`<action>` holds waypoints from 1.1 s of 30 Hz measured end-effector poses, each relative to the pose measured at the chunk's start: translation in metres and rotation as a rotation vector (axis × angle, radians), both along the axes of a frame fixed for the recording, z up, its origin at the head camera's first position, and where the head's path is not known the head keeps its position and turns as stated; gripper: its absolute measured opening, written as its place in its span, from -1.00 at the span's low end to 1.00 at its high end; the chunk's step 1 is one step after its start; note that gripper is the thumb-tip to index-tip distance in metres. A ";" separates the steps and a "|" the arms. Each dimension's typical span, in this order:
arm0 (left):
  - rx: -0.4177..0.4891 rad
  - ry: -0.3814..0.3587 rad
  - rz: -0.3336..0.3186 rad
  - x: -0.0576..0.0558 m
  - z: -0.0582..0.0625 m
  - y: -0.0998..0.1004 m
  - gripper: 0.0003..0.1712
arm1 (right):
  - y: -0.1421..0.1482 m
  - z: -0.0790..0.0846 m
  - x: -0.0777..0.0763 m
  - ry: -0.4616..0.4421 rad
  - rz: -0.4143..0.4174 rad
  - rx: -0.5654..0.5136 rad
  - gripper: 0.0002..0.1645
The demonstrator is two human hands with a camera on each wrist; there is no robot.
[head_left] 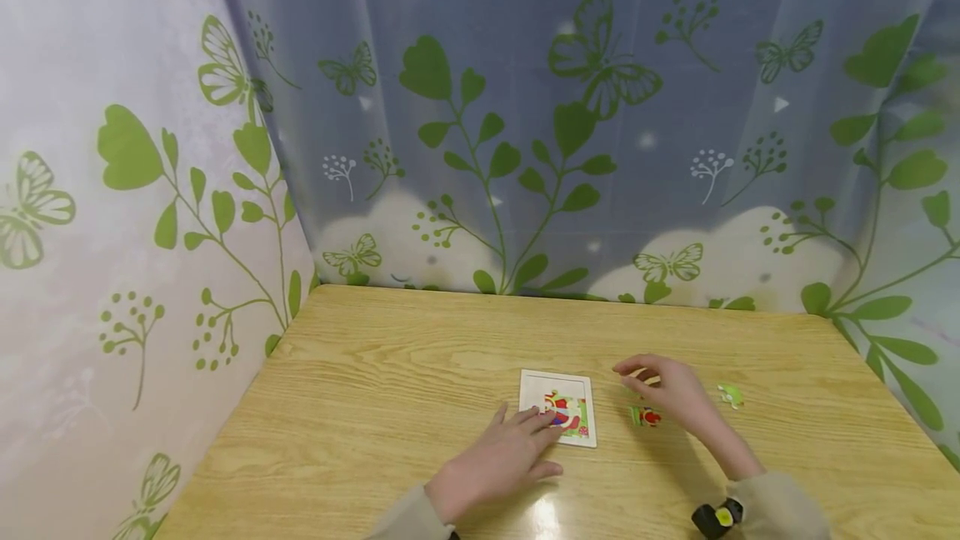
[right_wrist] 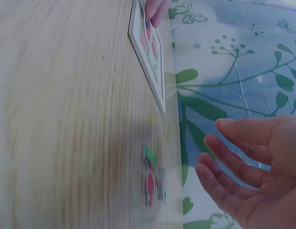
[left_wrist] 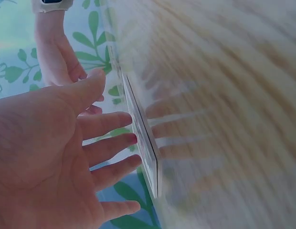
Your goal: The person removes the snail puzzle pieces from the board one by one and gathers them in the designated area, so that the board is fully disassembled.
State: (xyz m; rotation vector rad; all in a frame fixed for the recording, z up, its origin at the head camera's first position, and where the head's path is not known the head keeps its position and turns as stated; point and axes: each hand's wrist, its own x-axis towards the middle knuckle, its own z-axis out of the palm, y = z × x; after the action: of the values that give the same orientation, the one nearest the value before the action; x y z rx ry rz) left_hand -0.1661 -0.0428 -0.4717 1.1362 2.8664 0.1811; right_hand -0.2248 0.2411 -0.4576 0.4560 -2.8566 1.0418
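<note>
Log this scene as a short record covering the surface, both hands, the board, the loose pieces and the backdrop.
surface: wood-grain table
left hand: fingers extended, touching the puzzle board
right hand: raised above the table, fingers loosely bent, holding nothing
board state: flat, partly filled with colourful pieces, partly hidden by the left hand
loose pieces: red-and-green piece near the right hand; green piece farther right
backdrop: cloth printed with green leaves and butterflies

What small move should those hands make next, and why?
Probably the right hand should lower and pick up the red piece: it hangs empty above the table near that piece, the left hand's fingers rest on the board, and the board's upper left part looks bare, so a piece may belong there.
</note>
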 end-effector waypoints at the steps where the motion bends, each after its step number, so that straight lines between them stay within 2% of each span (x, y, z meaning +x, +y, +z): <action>1: 0.003 0.002 0.001 0.000 0.000 -0.002 -0.34 | -0.003 0.000 -0.001 0.010 0.012 -0.004 -0.79; 8: -0.005 -0.016 0.011 0.002 0.000 -0.014 -0.33 | -0.023 -0.005 -0.009 0.072 0.106 -0.014 -0.77; 17: -0.028 -0.039 0.026 0.004 -0.004 -0.021 -0.29 | -0.048 -0.011 -0.013 0.013 0.178 0.039 -0.77; 25: -0.034 -0.035 0.025 0.003 -0.006 -0.021 -0.27 | -0.061 -0.018 -0.019 0.037 0.258 0.123 -0.71; 33: -0.024 -0.046 0.028 0.004 -0.004 -0.020 -0.26 | -0.069 -0.017 -0.018 0.005 0.327 0.115 -0.69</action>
State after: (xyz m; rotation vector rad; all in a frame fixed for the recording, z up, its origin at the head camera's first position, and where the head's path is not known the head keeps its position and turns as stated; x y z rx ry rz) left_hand -0.1625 -0.0626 -0.4762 1.0742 2.8380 0.1712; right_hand -0.2424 0.1723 -0.4750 0.9598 -2.9106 0.9139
